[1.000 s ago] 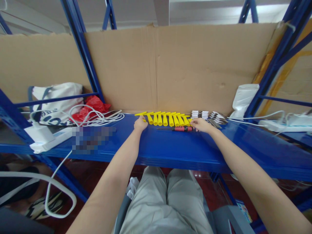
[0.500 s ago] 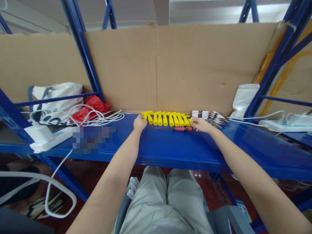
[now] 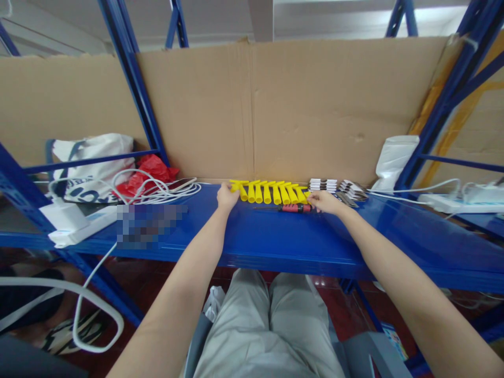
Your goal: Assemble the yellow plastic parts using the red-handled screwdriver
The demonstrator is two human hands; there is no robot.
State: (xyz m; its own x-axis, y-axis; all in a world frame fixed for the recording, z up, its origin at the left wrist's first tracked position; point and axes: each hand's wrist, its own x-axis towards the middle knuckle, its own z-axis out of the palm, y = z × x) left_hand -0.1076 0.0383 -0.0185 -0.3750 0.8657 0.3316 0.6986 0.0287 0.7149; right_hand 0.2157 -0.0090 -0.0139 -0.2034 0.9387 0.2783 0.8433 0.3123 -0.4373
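Several yellow plastic handle-like pieces (image 3: 276, 194), each with a hollow round end and a flat flared end, lie side by side in a row with their round ends facing me. My left hand (image 3: 227, 198) is closed at the left end of the row, its fingers on the outermost yellow piece, partly hidden. At the other end, my right hand (image 3: 323, 201) pinches the outermost yellow piece with thumb and fingertips. A screwdriver with a red and black handle (image 3: 296, 208) lies in front of the row, its tip pointing left, close to my right fingers.
Stacks of small white-and-black packets (image 3: 323, 185) sit right of the row. A white pouch (image 3: 395, 164) leans farther right. On the left are coiled white cable (image 3: 165, 193), a red plastic bag (image 3: 151, 170), a cloth bag (image 3: 100, 157) and a power strip (image 3: 92, 224). Cardboard (image 3: 315, 105) backs the blue shelf (image 3: 275, 236).
My left hand has shifted very slightly to the right and away from me at the row's left end. My right hand, the yellow pieces and the screwdriver look unmoved.
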